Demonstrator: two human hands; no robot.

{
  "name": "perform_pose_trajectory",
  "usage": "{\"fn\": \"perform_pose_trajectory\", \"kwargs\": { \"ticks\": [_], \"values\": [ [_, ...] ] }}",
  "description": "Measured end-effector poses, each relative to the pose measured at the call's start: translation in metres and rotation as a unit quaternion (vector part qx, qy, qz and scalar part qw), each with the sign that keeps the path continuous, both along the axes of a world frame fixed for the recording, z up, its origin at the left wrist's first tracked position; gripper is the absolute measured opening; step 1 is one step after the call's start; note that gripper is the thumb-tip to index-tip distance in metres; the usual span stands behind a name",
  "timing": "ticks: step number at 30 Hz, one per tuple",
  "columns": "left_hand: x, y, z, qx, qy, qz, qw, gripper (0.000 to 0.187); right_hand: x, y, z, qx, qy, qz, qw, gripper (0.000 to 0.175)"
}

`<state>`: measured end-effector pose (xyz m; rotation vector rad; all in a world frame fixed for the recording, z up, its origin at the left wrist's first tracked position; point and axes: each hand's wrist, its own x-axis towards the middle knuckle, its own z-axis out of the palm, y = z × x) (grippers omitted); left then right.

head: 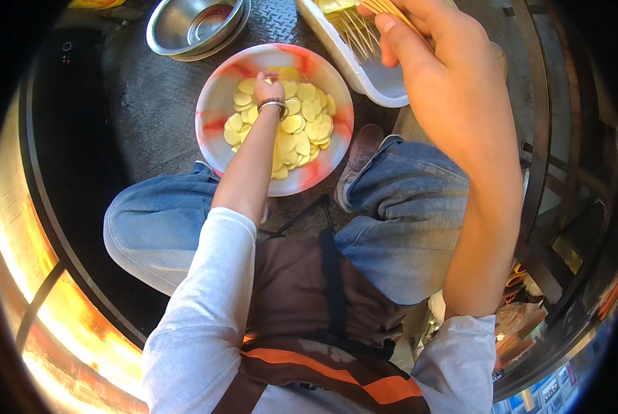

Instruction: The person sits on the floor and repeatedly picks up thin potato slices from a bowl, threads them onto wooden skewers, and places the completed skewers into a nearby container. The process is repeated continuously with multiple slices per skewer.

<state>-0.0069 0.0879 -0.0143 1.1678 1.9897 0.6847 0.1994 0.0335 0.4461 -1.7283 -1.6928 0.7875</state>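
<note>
In the head view my left hand (267,89), with beads and a bangle at the wrist, reaches into a red-and-white basin (211,116). Its fingers are curled, and a pale bit of a slice shows between them. Around and below it lies a pile of thin yellow slices, apparently potato (301,142). Raised at the upper right, close to the camera, my right hand (438,67) grips a bundle of thin bamboo skewers (386,9). The top frame edge cuts off the skewers' far ends. Beneath that hand is a white foam tray (386,93) with skewered yellow slices (337,5) and bare sticks (360,39) standing out.
Stacked metal bowls (195,28) stand on the dark floor beyond the basin. My jeans-clad knees (148,222) flank the basin. A black panel or cabinet (71,171) stands at the left, and a metal frame (539,129) at the right, with bagged items (518,323) behind.
</note>
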Motion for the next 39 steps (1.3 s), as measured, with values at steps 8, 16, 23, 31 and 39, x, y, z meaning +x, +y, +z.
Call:
{"fn": "perform_pose_trajectory", "kwargs": {
  "ticks": [8,16,23,31,39],
  "values": [
    [0.034,0.006,-0.003,0.004,0.155,-0.168,0.974,0.039,0.003,0.008,-0.007,0.072,0.054,0.048,0.995,0.014],
    [-0.009,0.013,0.066,-0.202,-0.493,-0.052,0.844,0.03,0.012,0.011,-0.042,-0.016,0.018,0.016,1.0,0.022],
    [-0.033,0.019,0.191,-0.139,-0.773,-0.119,0.607,0.045,0.004,0.022,-0.062,0.013,0.058,0.038,0.998,0.02],
    [-0.043,0.012,0.316,-0.112,-0.795,-0.178,0.569,0.056,-0.017,0.006,-0.059,-0.234,0.492,0.003,0.839,0.022],
    [-0.07,-0.031,0.375,-0.112,-0.69,-0.271,0.661,0.051,-0.026,-0.012,-0.051,-0.238,0.486,-0.004,0.841,0.024]
  ]
}}
